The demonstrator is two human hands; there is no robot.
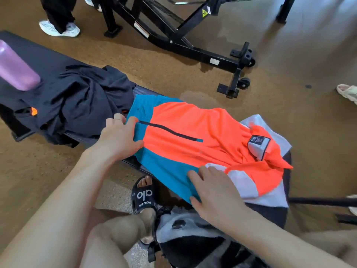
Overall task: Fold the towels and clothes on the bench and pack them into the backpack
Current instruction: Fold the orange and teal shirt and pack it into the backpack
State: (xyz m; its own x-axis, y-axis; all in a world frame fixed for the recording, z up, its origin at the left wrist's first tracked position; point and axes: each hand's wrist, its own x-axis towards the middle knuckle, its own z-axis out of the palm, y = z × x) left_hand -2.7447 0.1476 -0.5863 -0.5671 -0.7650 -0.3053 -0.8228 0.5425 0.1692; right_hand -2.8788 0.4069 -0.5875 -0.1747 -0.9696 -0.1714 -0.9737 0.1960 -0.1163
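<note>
**Orange shirt spread on the surface, both hands flat on it**

Below the surface (48,55), at the bottom of my view, sits the backpack (193,246), grey and black; I cannot tell what is inside it.

On the surface I see an orange shirt (193,136) with teal side panels, a dark stripe and a grey collar with a label, lying spread flat over a grey towel (270,200). My left hand (120,139) rests with straight fingers on the teal edge at the shirt's left end, holding nothing. My right hand (212,188) lies open, fingers spread, pressing the near teal edge.

Just left of the shirt lies a crumpled dark garment (87,101), unfolded. A purple bottle (16,68) stands at the far left of the surface.
</note>
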